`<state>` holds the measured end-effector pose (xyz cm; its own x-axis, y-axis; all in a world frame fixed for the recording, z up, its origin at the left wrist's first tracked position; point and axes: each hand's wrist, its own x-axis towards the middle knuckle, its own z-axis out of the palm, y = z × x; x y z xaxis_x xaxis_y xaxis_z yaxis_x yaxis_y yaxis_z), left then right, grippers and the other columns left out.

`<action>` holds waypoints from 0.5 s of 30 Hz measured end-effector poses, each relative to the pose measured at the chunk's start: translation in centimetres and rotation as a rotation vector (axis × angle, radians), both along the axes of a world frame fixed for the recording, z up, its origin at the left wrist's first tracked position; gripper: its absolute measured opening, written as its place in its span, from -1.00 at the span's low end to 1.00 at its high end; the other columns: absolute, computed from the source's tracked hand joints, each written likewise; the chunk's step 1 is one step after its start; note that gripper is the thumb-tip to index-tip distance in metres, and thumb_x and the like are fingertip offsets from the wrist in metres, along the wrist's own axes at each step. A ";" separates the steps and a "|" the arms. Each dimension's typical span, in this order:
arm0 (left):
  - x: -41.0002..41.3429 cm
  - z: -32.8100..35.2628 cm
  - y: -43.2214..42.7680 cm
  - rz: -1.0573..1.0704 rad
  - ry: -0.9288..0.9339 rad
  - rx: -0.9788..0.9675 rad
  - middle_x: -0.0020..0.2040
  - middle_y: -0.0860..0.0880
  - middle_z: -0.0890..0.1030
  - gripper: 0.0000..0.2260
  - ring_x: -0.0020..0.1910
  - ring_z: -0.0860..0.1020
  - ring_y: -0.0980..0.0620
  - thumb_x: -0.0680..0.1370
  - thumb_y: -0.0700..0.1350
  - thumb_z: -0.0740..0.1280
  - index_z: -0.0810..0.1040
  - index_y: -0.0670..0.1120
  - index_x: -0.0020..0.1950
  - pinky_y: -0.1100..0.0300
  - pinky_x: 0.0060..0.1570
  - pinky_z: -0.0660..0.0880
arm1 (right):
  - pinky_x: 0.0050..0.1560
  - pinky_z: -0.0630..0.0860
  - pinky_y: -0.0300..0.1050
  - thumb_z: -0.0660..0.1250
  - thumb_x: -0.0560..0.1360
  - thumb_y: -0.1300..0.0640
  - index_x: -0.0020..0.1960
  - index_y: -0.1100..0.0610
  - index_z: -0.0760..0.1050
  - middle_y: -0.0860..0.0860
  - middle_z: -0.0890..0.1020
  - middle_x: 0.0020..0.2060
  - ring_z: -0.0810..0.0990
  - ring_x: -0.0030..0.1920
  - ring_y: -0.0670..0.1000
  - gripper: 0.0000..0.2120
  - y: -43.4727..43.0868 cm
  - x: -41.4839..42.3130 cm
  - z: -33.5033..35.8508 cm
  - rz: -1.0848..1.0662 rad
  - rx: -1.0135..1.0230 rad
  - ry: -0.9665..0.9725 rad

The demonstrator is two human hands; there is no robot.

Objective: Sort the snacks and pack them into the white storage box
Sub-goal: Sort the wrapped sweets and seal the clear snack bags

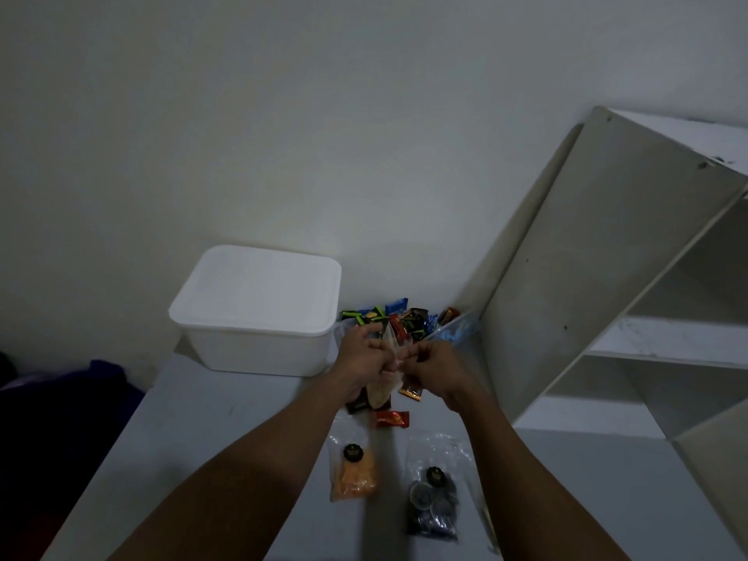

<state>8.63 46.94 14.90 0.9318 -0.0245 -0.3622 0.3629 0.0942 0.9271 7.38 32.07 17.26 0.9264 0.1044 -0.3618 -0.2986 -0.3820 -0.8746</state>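
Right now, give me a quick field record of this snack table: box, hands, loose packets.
storage box: white, lid on, back left of table
left hand: grips pale snack pouch
right hand: pinches same pouch
snack pile: mixed wrappers, right of box
near edge: orange pouch, dark pouch
red wrapper: on table, nearer than hands

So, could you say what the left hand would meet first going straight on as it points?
Probably the pile of wrapped snacks just beyond the left hand and its clear packet; depth is unclear.

Plain home room: bare wall (283, 115), white cubby shelf (631, 317)
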 end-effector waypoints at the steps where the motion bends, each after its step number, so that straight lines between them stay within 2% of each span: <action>1: -0.1 0.0 0.1 -0.020 0.002 0.011 -0.09 -0.13 0.60 -0.36 -0.21 0.64 -0.09 0.42 -0.48 0.39 0.36 -0.14 0.45 -0.11 -0.15 0.63 | -0.32 0.53 -0.20 0.32 0.52 0.37 0.09 0.38 0.52 0.16 0.59 -0.19 0.55 -0.31 -0.03 -0.84 0.1 -0.1 -0.1 0.000 0.002 -0.004; 5: -0.4 -0.4 0.3 0.007 -0.019 0.007 -0.12 -0.15 0.60 -0.31 -0.20 0.63 -0.09 0.36 -0.52 0.40 0.36 -0.19 0.44 -0.01 -0.23 0.64 | -0.38 0.53 -0.30 0.31 0.52 0.39 0.08 0.39 0.52 0.14 0.60 -0.20 0.57 -0.28 -0.02 -0.85 0.5 -0.3 -0.7 -0.034 0.070 0.025; 8: -0.6 -0.6 0.2 -0.028 -0.011 0.021 -0.10 -0.15 0.62 -0.36 -0.18 0.62 -0.06 0.39 -0.48 0.42 0.37 -0.21 0.44 0.05 -0.20 0.62 | -0.36 0.54 -0.24 0.33 0.54 0.28 0.04 0.34 0.56 0.18 0.64 -0.19 0.59 -0.32 -0.01 -0.86 0.8 -0.1 -1.1 -0.036 0.033 0.003; 11: -0.8 -1.0 0.5 -0.077 0.024 0.017 -0.17 -0.10 0.66 -0.41 -0.23 0.61 -0.03 0.43 -0.45 0.39 0.36 -0.20 0.43 0.08 -0.20 0.57 | -0.41 0.51 -0.23 0.23 0.61 0.20 0.04 0.35 0.55 0.17 0.62 -0.21 0.59 -0.36 -0.02 -0.79 1.1 0.3 -1.4 -0.106 0.020 -0.032; 15: -0.9 -1.9 1.6 -0.012 0.074 0.082 -0.05 -0.15 0.63 -0.46 -0.18 0.61 -0.06 0.43 -0.37 0.40 0.44 -0.19 0.41 0.03 -0.14 0.62 | -0.32 0.55 -0.12 0.20 0.61 0.15 0.02 0.22 0.54 0.11 0.61 -0.17 0.63 -0.19 0.04 -0.82 1.8 0.5 -1.8 -0.143 0.110 0.030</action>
<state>7.71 48.50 13.01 0.9023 -0.0030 -0.4311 0.4311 0.0138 0.9022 7.86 33.89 15.44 0.9236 0.0127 -0.3831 -0.3695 -0.2366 -0.8986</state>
